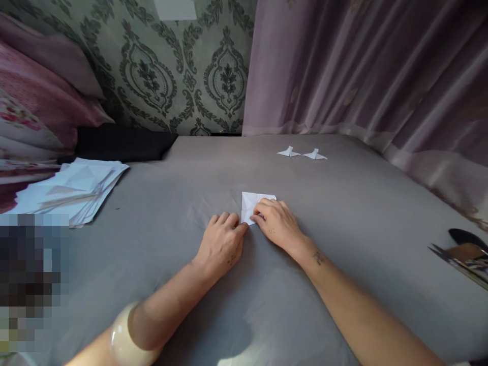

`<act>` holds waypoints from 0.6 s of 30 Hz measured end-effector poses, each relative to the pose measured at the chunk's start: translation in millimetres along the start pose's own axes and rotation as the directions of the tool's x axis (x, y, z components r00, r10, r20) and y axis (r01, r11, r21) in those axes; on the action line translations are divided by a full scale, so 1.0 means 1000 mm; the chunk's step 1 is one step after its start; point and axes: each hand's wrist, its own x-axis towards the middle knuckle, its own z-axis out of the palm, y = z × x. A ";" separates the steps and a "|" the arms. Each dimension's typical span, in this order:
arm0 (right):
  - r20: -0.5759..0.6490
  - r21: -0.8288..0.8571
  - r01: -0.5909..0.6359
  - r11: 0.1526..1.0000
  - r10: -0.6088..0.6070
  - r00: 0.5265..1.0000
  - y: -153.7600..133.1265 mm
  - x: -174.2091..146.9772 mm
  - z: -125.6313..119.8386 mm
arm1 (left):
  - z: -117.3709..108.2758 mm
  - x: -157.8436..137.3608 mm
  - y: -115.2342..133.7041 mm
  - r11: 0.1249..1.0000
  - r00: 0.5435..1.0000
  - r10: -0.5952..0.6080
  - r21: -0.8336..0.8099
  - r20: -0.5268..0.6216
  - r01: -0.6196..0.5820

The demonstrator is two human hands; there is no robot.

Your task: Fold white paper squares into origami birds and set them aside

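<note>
A small white square of paper (249, 202) with crease lines lies on the grey-covered surface in front of me. My left hand (224, 238) is at its lower left corner, fingers curled and thumb against the edge. Across the right part of the paper rests my right hand (277, 219), its fingers bent and drawn together on the sheet. Both sets of fingertips are partly hidden. Farther back stand two small folded paper figures, the left one (290, 151) and the right one (315, 154).
A stack of white paper (82, 183) lies at the left beside a black folded item (125, 142). Scissors (444, 252) and other items sit at the right edge. Purple curtains (324, 66) and a patterned wall (186, 66) border the back. A blurred patch covers the lower left.
</note>
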 end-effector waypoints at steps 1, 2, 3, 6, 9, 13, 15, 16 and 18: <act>0.001 -0.001 -0.002 1.000 0.002 1.000 0.000 0.000 0.000 | -0.001 0.000 -0.001 0.999 1.000 0.029 0.036 -0.008 -0.029; 0.003 -0.001 -0.003 1.000 0.003 1.000 -0.001 0.000 0.000 | -0.001 0.000 -0.001 0.995 0.998 0.066 0.071 -0.019 -0.064; 0.003 0.001 -0.004 1.000 0.004 1.000 -0.001 -0.001 -0.001 | -0.002 0.001 -0.001 0.989 0.994 0.107 0.105 -0.031 -0.104; 0.005 0.007 0.004 1.000 -0.004 1.000 0.000 -0.001 -0.001 | -0.005 0.001 0.001 0.963 0.976 0.212 0.181 -0.044 -0.201; 0.011 0.004 0.013 1.000 -0.013 1.000 0.000 -0.001 -0.001 | -0.008 0.000 0.002 0.951 0.968 0.247 0.201 -0.041 -0.234; 0.009 -0.006 0.007 1.000 -0.007 1.000 0.000 -0.002 -0.001 | -0.005 -0.002 -0.007 0.984 0.982 0.165 0.089 -0.089 -0.157; 0.008 -0.008 0.016 1.000 -0.016 1.000 0.000 -0.002 -0.001 | -0.002 -0.002 -0.015 0.998 0.983 0.058 -0.012 -0.177 -0.061; 0.008 -0.005 0.024 1.000 -0.024 1.000 0.000 -0.003 -0.001 | 0.000 -0.001 -0.018 0.997 0.972 0.007 -0.070 -0.235 -0.024; 0.006 -0.002 0.039 0.999 -0.039 0.999 0.001 -0.003 -0.001 | 0.004 0.000 -0.022 0.980 0.949 -0.030 -0.197 -0.313 -0.034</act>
